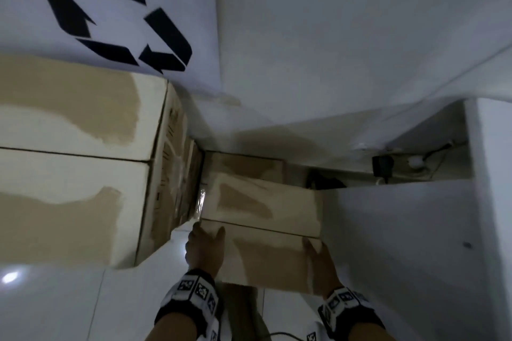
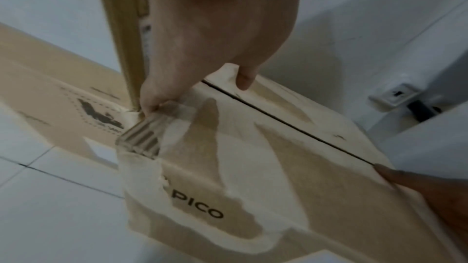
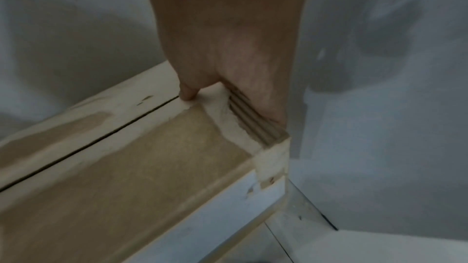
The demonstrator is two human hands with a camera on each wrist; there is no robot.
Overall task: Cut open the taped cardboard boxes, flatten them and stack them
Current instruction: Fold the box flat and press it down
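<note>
Beside the large box (image 1: 74, 163), both hands' fingers (image 2: 243, 79) grip a flattened box (image 1: 266, 232).

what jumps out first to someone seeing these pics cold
First, the small cardboard box at lower centre, gripped on either side by the left hand and right hand; its top flaps meet at a dark seam and its side reads PICO. Next, the large cardboard box filling the left, and the black recycling arrows on the white surface behind it.
</note>
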